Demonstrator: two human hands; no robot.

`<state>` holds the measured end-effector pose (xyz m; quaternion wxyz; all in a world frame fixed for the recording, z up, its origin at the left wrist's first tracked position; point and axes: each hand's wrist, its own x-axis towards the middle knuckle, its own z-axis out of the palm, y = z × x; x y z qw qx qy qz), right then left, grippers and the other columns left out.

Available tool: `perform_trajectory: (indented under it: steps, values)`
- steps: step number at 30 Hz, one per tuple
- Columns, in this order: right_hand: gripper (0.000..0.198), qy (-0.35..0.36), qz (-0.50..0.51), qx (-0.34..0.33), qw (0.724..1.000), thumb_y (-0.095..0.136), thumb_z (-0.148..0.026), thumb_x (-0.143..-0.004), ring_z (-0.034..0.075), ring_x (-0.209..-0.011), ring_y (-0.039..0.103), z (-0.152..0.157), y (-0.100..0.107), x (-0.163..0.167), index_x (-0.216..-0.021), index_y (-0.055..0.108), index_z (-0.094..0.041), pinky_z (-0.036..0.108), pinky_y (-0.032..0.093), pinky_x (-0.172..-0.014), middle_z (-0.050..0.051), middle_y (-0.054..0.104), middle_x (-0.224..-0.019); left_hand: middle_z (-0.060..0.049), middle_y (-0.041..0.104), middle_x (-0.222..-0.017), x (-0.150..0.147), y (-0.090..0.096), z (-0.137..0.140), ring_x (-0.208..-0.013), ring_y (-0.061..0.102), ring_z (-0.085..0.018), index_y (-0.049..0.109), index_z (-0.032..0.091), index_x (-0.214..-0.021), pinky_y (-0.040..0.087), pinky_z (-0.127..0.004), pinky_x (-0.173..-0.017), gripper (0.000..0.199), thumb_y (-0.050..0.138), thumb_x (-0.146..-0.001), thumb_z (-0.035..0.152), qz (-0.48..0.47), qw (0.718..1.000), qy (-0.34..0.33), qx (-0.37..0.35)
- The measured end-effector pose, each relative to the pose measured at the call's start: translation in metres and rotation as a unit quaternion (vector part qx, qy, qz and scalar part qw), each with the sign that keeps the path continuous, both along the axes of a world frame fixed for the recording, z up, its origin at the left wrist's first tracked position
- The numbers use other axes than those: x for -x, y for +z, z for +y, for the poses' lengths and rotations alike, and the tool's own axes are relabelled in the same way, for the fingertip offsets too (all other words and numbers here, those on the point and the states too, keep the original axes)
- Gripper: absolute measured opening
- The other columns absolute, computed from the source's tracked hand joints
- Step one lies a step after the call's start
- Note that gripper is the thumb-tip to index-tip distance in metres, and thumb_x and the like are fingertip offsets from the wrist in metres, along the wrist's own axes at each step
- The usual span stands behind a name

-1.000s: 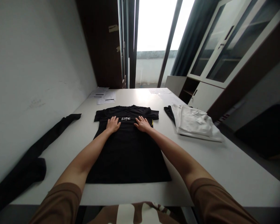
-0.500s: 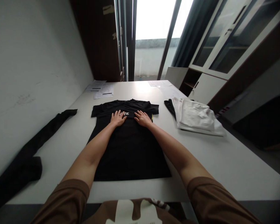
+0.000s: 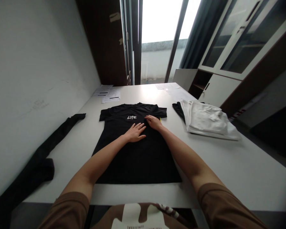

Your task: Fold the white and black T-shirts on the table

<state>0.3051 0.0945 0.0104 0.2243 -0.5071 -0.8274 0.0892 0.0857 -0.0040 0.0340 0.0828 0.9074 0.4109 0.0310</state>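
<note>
A black T-shirt [image 3: 138,162] lies spread flat on the white table, its collar toward the far end and its hem toward me. White lettering shows on its chest. My left hand [image 3: 134,132] rests on the middle of the shirt, fingers stretched and spread, just below the lettering. Farther up, near the right edge of the chest, my right hand [image 3: 153,122] lies on the fabric with its fingers extended. Neither hand grips anything. A bit of yellow shows at the shirt's right side, beside my right wrist.
To the right sits a folded stack of white cloth [image 3: 207,119] with black fabric [image 3: 178,111] under it. Dark clothing [image 3: 47,146] lies along the left wall. Papers [image 3: 111,94] are at the far left of the white table [image 3: 205,159]; cabinets [image 3: 219,89] stand behind.
My left hand has slid toward me and to the right, uncovering the lettering. My right hand remains near the right of the chest. The view has shifted slightly.
</note>
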Motion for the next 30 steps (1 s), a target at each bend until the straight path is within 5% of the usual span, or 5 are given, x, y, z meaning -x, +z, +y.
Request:
perform_trajectory:
  steps: [4, 9, 20, 26, 30]
  values:
    - [0.033, -0.002, 0.02, -0.008, 1.0, 0.05, -0.027, -0.102, 0.021, -0.136, 0.056, 0.007, 0.0, -0.018, -0.124, 0.074, -0.028, 0.036, 0.043, -0.116, 0.002, 0.067, -0.136, -0.011, 0.018, -0.172, -0.023, 0.003, -0.025, -0.159, 0.011, -0.028, 0.025, 0.021, -0.164, 0.008, -0.051, -0.127, 0.077, 0.034, -0.102, 0.066, -0.014, 0.998, -0.068, -0.005]
    - [0.035, 0.018, -0.01, 0.003, 1.0, 0.057, -0.028, -0.099, 0.026, -0.145, 0.046, 0.014, -0.006, -0.036, -0.132, 0.07, -0.028, 0.048, 0.034, -0.122, 0.005, 0.058, -0.148, -0.014, 0.016, -0.172, -0.043, 0.015, -0.077, -0.159, 0.011, -0.029, 0.024, 0.017, -0.164, 0.009, -0.051, -0.128, 0.081, 0.034, -0.102, 0.068, -0.027, 0.989, -0.147, 0.006]
    - [0.04, 0.011, -0.034, -0.007, 0.999, 0.056, -0.033, -0.1, 0.025, -0.146, 0.043, 0.003, -0.002, -0.033, -0.138, 0.065, -0.027, 0.049, 0.029, -0.124, 0.006, 0.054, -0.152, -0.016, 0.018, -0.171, -0.062, 0.056, -0.193, -0.159, 0.012, -0.031, 0.024, 0.011, -0.164, 0.012, -0.053, -0.128, 0.079, 0.035, -0.104, 0.062, -0.028, 0.964, -0.261, 0.04]
    - [0.033, -0.001, -0.012, -0.015, 1.0, 0.057, -0.032, -0.099, 0.022, -0.139, 0.052, -0.007, 0.001, -0.037, -0.128, 0.072, -0.028, 0.048, 0.027, -0.124, 0.004, 0.062, -0.144, -0.012, 0.024, -0.17, -0.068, 0.059, -0.178, -0.158, 0.017, -0.027, 0.024, 0.015, -0.164, 0.016, -0.047, -0.128, 0.076, 0.037, -0.105, 0.06, -0.065, 0.952, -0.293, 0.064]
    - [0.032, 0.005, -0.002, -0.012, 1.0, 0.059, -0.032, -0.097, 0.021, -0.138, 0.053, -0.018, 0.005, -0.039, -0.126, 0.072, -0.029, 0.047, 0.028, -0.123, 0.004, 0.062, -0.143, -0.012, 0.023, -0.17, -0.069, 0.052, -0.133, -0.159, 0.015, -0.028, 0.029, 0.018, -0.163, 0.01, -0.05, -0.129, 0.07, 0.04, -0.105, 0.056, -0.069, 0.976, -0.205, 0.02]
